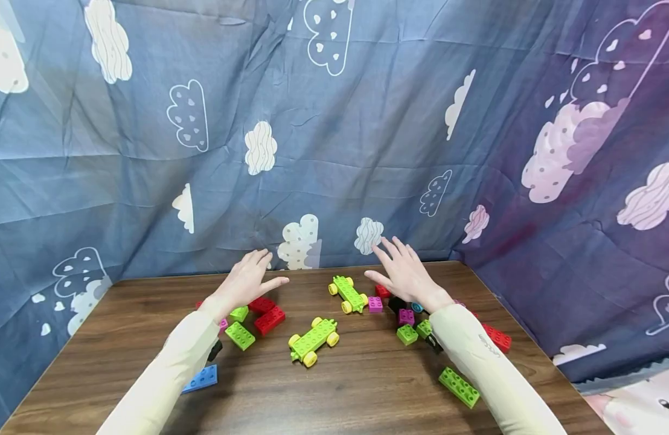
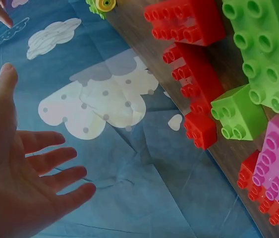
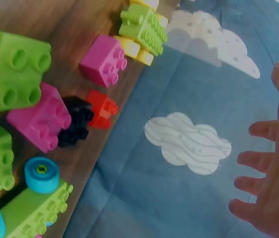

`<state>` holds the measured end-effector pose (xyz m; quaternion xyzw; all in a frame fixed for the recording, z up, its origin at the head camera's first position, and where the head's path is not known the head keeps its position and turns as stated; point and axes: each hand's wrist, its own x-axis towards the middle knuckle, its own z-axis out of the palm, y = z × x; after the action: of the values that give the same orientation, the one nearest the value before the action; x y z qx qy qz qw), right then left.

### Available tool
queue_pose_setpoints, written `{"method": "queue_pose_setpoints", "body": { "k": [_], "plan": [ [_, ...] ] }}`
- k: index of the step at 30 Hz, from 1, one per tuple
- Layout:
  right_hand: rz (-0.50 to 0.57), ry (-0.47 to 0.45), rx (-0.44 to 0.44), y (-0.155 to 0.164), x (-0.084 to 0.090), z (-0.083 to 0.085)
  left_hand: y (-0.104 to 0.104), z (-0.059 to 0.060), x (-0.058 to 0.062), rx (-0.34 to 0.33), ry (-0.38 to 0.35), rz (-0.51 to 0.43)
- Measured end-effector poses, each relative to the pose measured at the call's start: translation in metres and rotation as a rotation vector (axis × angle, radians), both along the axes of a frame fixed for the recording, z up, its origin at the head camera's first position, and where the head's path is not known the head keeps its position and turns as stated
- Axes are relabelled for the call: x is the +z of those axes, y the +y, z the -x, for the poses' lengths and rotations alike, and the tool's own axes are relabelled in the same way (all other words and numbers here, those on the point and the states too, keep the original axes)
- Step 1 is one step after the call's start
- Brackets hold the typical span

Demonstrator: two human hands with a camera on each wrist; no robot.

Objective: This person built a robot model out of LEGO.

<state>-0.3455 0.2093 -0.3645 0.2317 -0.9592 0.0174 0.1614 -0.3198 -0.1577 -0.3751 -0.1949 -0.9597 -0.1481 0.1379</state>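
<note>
L hand (image 1: 247, 279) & R hand (image 1: 405, 273) hover fingers spread, holding nothing; red bricks (image 1: 266, 313) under L palm, wheeled base (image 1: 348, 293) between them.

Two wheeled bases (image 1: 314, 340) mid surface (image 1: 334, 393), one behind other. Brick clusters L & R of them. Cloth backdrop (image 1: 334, 151) behind surface.

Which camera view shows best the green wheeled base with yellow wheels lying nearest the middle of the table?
The head view: the wheeled base shows whole there, between both arms. The left wrist view shows only a yellow wheel at its top edge, perhaps of either base. The right wrist view shows the other base, not this one.
</note>
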Motion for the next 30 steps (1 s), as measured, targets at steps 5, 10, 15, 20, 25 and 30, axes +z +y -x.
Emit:
{"method": "queue_pose_setpoints", "body": {
  "k": [5,10,15,20,25,30],
  "plan": [
    [0.039,0.006,0.05,-0.005,-0.009,-0.012,0.003,-0.007,-0.004,-0.061,-0.007,-0.004],
    [0.051,0.0,0.102,-0.013,-0.02,-0.026,0.004,-0.015,-0.009,-0.107,-0.08,0.015],
    [0.066,-0.016,0.166,-0.02,-0.031,-0.039,0.005,-0.025,-0.013,-0.147,-0.132,0.023],
    [0.051,-0.052,0.219,-0.027,-0.042,-0.051,0.006,-0.033,-0.016,-0.198,-0.153,0.031],
    [0.04,-0.074,0.278,-0.035,-0.052,-0.063,0.007,-0.036,-0.022,-0.28,-0.111,0.044],
    [0.061,-0.113,0.331,-0.043,-0.062,-0.071,0.01,-0.041,-0.031,-0.381,-0.067,0.073]
  ]
}}
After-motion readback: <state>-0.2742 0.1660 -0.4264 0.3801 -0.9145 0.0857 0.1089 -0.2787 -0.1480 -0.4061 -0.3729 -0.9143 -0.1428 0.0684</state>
